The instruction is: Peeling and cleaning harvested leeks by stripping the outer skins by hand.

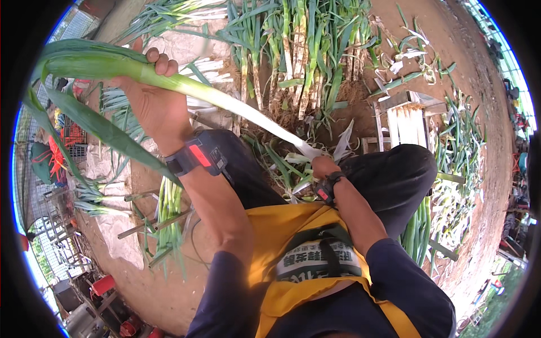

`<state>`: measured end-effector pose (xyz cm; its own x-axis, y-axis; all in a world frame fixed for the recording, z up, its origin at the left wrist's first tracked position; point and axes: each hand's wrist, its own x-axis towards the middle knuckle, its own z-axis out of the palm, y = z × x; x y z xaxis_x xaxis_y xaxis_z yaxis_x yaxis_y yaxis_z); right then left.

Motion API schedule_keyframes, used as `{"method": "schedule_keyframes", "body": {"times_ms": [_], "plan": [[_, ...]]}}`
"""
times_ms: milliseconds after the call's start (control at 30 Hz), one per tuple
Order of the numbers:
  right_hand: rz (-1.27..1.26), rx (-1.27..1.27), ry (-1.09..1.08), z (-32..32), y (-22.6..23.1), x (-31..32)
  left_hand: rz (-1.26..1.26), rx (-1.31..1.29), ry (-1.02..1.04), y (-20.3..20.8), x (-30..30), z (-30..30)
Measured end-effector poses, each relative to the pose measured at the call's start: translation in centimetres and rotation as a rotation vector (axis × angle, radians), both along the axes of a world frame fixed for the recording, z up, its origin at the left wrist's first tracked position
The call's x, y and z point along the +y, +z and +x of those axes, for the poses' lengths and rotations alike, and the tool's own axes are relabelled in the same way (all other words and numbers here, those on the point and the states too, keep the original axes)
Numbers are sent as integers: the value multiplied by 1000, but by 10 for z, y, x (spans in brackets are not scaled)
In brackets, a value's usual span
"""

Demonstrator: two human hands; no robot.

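A long leek slants across the space in front of me, its green leaves at the upper left and its white shaft running down to the right. My left hand is closed around it where the green turns to white. At the lower white end my right hand is closed too, fingers curled inward. Whether it grips the shaft itself or a loose outer layer there is hard to make out. Below and beside the right hand lie stripped leaves between my knees.
Uncleaned leeks with roots stand bunched ahead. A wooden crate at the right holds white stalks. Cleaned leeks lie on sheets at the left, near a small rack with more. Leaf scraps cover the ground far right.
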<state>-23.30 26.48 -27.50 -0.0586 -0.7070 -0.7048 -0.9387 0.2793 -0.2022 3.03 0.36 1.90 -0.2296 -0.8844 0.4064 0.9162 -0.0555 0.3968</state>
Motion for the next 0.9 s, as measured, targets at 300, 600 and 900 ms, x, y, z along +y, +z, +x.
{"method": "schedule_keyframes", "body": {"times_ms": [300,600,900], "plan": [[21,-80,-271,-13,-20,17,-86,99,-28,27,10,18],[-701,-368,-549,-22,100,-44,-26,60,84,12,6,29],[-141,-994,-816,15,58,-35,-10,34,246,12,17,45]]}}
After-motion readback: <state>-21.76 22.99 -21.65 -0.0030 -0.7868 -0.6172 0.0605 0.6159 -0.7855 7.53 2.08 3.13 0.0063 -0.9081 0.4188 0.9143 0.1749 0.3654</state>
